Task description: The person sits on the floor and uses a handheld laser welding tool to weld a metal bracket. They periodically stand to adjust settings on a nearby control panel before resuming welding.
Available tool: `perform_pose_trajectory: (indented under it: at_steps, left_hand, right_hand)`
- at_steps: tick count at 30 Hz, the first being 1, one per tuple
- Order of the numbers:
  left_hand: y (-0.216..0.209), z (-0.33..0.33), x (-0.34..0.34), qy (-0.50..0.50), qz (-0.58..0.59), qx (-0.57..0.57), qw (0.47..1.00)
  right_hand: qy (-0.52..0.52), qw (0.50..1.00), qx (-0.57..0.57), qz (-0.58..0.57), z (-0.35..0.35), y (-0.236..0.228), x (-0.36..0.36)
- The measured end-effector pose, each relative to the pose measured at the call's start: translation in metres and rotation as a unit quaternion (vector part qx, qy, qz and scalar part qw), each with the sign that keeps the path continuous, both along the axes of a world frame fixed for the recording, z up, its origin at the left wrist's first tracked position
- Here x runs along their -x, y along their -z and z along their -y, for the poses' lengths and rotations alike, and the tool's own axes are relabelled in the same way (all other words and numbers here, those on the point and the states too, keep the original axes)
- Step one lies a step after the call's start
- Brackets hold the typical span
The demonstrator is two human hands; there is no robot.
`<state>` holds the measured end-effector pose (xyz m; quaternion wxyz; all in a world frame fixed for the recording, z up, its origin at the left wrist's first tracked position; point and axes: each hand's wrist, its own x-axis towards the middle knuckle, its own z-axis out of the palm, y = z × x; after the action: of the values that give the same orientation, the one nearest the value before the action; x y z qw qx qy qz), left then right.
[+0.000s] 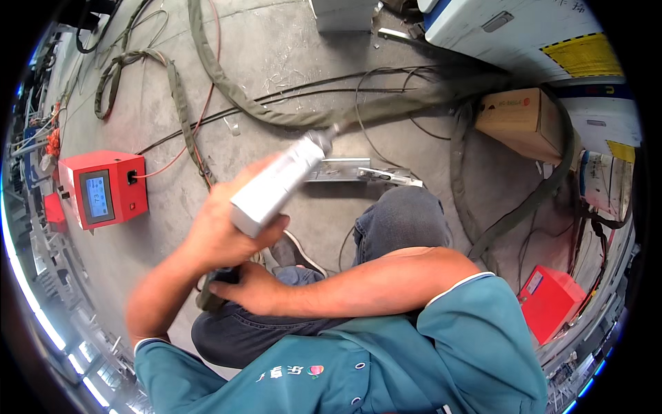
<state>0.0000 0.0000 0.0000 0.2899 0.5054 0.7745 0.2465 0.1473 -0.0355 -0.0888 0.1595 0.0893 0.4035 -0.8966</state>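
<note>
Grey concrete floor (276,48) is stretching away on the far side, with sheathed hoses (227,90) and thin cables (386,79) lying across it. A red box with a small screen (103,190) is sitting on the left, a cardboard box (520,117) is resting far right beside a white and blue cabinet (510,31), and another red case (548,303) is lying on the near right. The person is crouching, one knee (403,217) bent up in the middle. The left hand (224,231) is gripping a silver cylindrical tool (279,183) closed around its near end, its tip pointing toward a small metal bracket (362,171) on the floor. The right hand (245,286) is reaching across below it, fingers closing on a dark object (214,293) that is mostly hidden.
</note>
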Motion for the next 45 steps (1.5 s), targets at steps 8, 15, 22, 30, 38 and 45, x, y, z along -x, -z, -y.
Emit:
perform_pose_trajectory:
  at_steps: [8, 15, 22, 30, 38, 45]
  left_hand:
    - [0.106, 0.047, -0.063, -0.146, 0.104, 0.04, 0.983]
    - [0.149, 0.056, -0.083, -0.152, 0.056, -0.009, 0.987]
    - [0.155, 0.049, -0.088, -0.13, 0.034, -0.004, 0.991]
    - [0.15, 0.044, -0.091, -0.138, 0.047, 0.009, 0.989]
    - [0.149, 0.045, -0.091, -0.139, 0.05, 0.023, 0.989]
    - [0.15, 0.045, -0.09, -0.137, 0.045, 0.014, 0.989]
  right_hand:
    - [-0.217, 0.935, -0.164, 0.227, 0.001, 0.014, -0.034]
    - [-0.246, 0.894, -0.223, 0.3, 0.01, 0.027, -0.042]
    - [-0.24, 0.888, -0.231, 0.318, 0.0, 0.022, -0.04]
    - [-0.262, 0.884, -0.217, 0.32, 0.003, 0.026, -0.042]
    - [-0.283, 0.876, -0.216, 0.325, -0.005, 0.021, -0.036]
    - [-0.275, 0.879, -0.221, 0.321, -0.004, 0.022, -0.036]
